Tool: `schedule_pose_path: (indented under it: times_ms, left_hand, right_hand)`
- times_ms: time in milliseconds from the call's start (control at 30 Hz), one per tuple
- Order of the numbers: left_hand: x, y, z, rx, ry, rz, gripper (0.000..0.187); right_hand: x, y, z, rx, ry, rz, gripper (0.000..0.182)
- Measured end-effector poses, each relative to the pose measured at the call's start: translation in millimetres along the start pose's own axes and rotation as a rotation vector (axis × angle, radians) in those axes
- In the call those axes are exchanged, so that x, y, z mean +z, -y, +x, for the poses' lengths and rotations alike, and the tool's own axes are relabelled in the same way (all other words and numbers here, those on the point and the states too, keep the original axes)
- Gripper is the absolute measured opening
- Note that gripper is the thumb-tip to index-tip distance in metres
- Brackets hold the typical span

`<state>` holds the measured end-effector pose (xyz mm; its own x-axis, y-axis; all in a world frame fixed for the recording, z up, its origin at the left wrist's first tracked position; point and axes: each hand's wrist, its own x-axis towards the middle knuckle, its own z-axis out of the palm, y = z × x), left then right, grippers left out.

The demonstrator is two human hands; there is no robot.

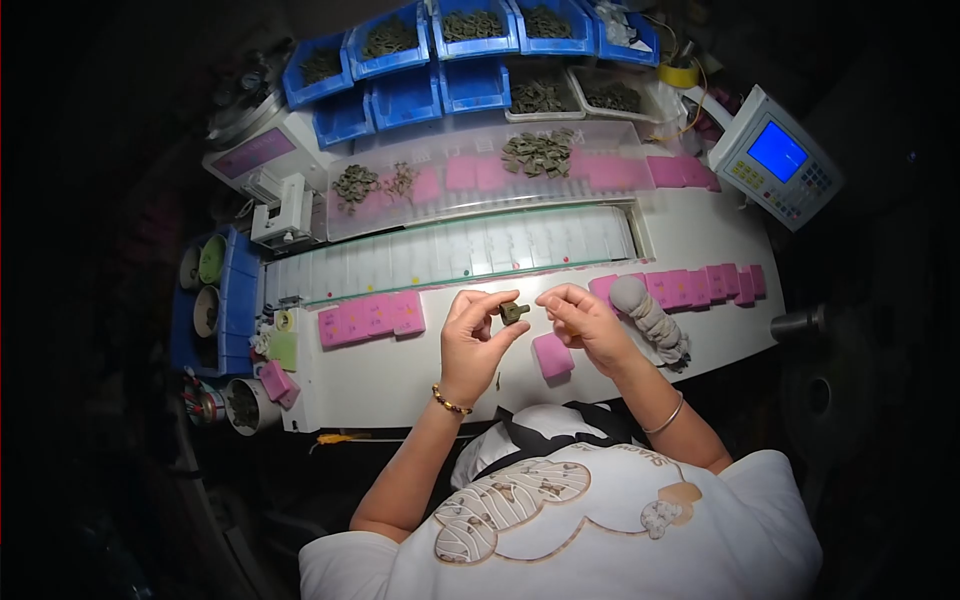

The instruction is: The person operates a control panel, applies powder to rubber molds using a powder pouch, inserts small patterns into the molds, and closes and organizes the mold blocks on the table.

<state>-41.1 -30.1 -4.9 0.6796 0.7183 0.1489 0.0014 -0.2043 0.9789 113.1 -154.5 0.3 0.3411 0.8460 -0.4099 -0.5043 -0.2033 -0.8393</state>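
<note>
Between the thumb and fingers of my left hand (474, 338) is a small dark green-brown part (513, 312) with a short stub pointing right. Just to the right of it, my right hand (584, 326) has its thumb and index finger pinched together; whatever they hold is too small to name. Both hands are raised over the white tabletop (460, 408). A single pink block (552, 356) lies under my right hand. To its right rests a grey-white cloth-wrapped roll (650, 318).
Pink blocks (372, 319) stand left of my hands, with another row (705, 287) at the right. Behind are a glass-covered strip (450, 257), a clear tray (440, 205) with small dark parts, and blue bins (404, 98). A control panel (778, 157) stands at the right.
</note>
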Motion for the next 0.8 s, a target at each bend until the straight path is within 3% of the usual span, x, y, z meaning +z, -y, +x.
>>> schedule_pose_path:
  times_ms: [33, 100, 133, 200, 300, 333, 400, 533, 567, 600, 667, 733, 800]
  left_hand:
    - [-2, 2, 1, 0.001, -0.002, 0.002, 0.04]
    - [-5, 7, 3, -0.011, -0.015, -0.028, 0.042]
    - [-7, 8, 5, -0.008, -0.018, -0.027, 0.042]
    - [-12, 11, 9, -0.097, -0.006, -0.024, 0.039]
    - [-19, 23, 20, -0.159, 0.055, -0.067, 0.037]
    - [-22, 23, 24, -0.157, 0.059, -0.066, 0.037]
    - [-28, 21, 37, -0.495, 0.143, -0.304, 0.036]
    - [-28, 38, 74, -0.502, 0.112, -0.216, 0.038]
    - [-28, 41, 87, -0.519, 0.095, -0.161, 0.036]
    - [-29, 51, 102, -0.516, 0.101, -0.159, 0.036]
    - [-29, 80, 134, -0.3, 0.066, 0.036, 0.037]
    - [-30, 106, 173, -0.264, 0.024, 0.204, 0.038]
    - [-24, 108, 199, -0.223, -0.017, 0.368, 0.039]
  right_hand:
    - [-12, -13, 5, -0.001, 0.003, 0.0, 0.024]
    - [-41, -52, 18, -0.416, -0.051, -0.696, 0.046]
    - [-43, -55, 10, -0.419, -0.048, -0.697, 0.046]
    - [-44, -61, -6, -0.268, -0.01, -1.266, 0.07]
    - [-48, -79, -8, -0.196, 0.057, -1.396, 0.083]
    - [-49, -80, -5, -0.197, 0.053, -1.394, 0.083]
    - [-51, -83, 0, -0.285, 0.06, -1.42, 0.081]
    - [-58, -78, 16, -0.378, 0.109, -1.461, 0.075]
    - [-57, -73, 21, -0.349, 0.112, -1.444, 0.064]
    - [-58, -68, 26, -0.319, 0.116, -1.428, 0.056]
    - [-71, -72, 52, -0.201, 0.136, -1.287, 0.05]
    - [-82, -78, 67, -0.087, 0.151, -1.145, 0.048]
    - [-89, -81, 75, 0.061, 0.11, -0.963, 0.031]
